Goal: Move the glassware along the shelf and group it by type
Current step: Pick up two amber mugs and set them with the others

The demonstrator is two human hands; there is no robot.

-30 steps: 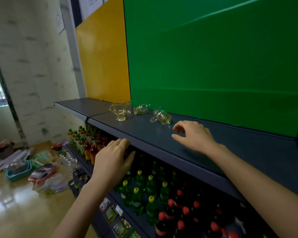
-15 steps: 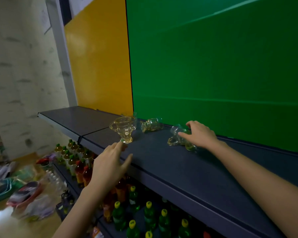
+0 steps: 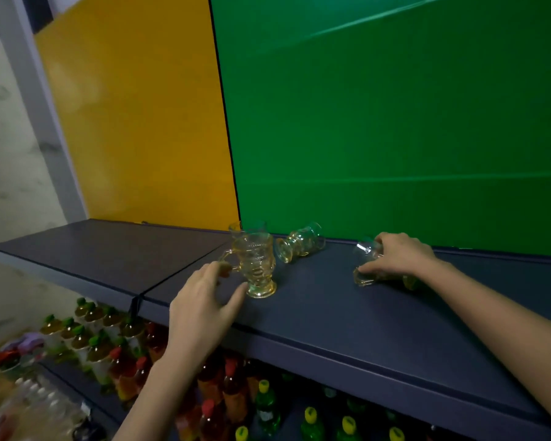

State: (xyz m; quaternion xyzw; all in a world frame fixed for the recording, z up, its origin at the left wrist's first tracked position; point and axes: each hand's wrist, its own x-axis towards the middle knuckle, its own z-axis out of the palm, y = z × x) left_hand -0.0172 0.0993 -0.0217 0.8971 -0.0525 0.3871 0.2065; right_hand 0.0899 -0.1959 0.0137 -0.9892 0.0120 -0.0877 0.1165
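**Both hands reaching glassware on the top shelf**

Step in hand: taking hold, sorting not yet begun. Left hand [image 3: 201, 308], grip wide, fingers at the handle of the upright mug [image 3: 254, 261], thumb beside its foot; not closed on it. Right hand [image 3: 395, 257] cupped over a tipped glass [image 3: 365, 261], grip wrapped around it. A third mug [image 3: 299, 242] lies on its side between them, against the green back panel [image 3: 395, 122].

Next move likely needs righting the fallen pieces, then sliding like beside like.

Glass: amber-tinted, pressed pattern, footed, slippery. Shelf [image 3: 347, 316]: matte dark blue, flat.

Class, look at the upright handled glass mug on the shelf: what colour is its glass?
The upright mug is clear glass with a pale yellow-amber tint and an embossed pattern, seen in the head view.
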